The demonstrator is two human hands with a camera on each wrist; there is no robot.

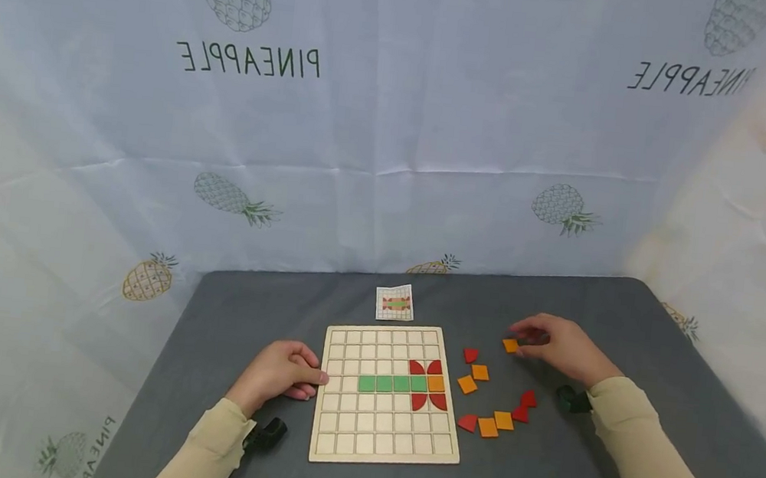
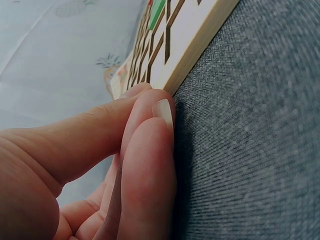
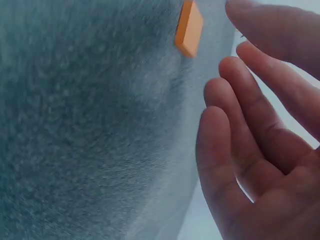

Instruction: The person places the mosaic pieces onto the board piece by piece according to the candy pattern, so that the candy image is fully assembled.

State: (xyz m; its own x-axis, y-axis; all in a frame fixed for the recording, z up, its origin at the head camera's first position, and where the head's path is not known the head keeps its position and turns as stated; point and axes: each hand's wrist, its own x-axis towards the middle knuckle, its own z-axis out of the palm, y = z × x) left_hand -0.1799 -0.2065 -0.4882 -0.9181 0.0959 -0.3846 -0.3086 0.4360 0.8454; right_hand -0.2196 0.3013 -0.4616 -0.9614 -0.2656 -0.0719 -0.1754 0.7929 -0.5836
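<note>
My left hand pinches the left edge of the wooden grid board, thumb on top and fingertips against its side. In the left wrist view, that thumb and the fingers meet at the board's edge. On the board lie a row of green square tiles, an orange square at its right end and red quarter-round pieces around the orange one. Over the cloth at the right, my right hand hovers with fingers loosely bent. Beside its thumb an orange square tile lies apart from the fingers in the right wrist view.
A small pattern card lies behind the board. Right of the board are scattered loose orange squares and red pieces on the grey cloth. A pineapple-print curtain hangs behind the table.
</note>
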